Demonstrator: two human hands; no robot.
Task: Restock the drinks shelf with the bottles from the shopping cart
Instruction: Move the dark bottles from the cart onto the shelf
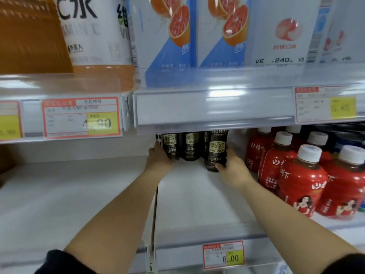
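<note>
Three dark coffee bottles with gold labels stand deep on the white shelf (pixel 197 204). My left hand (pixel 160 158) grips the leftmost coffee bottle (pixel 170 146) at its left side. A middle coffee bottle (pixel 191 146) stands untouched between the others. My right hand (pixel 232 167) holds the right coffee bottle (pixel 216 150), which stands a little nearer to me, with the thumb across its base. The bottle tops are hidden behind the upper shelf's front rail. The shopping cart is out of view.
Red bottles with white caps (pixel 302 178) crowd the shelf right of my right hand. A thin divider (pixel 155 210) runs along the lane's left side, with bare white shelf (pixel 69 194) beyond it. The upper shelf rail (pixel 213 109) hangs low overhead. A 6.00 price tag (pixel 224 255) marks the front edge.
</note>
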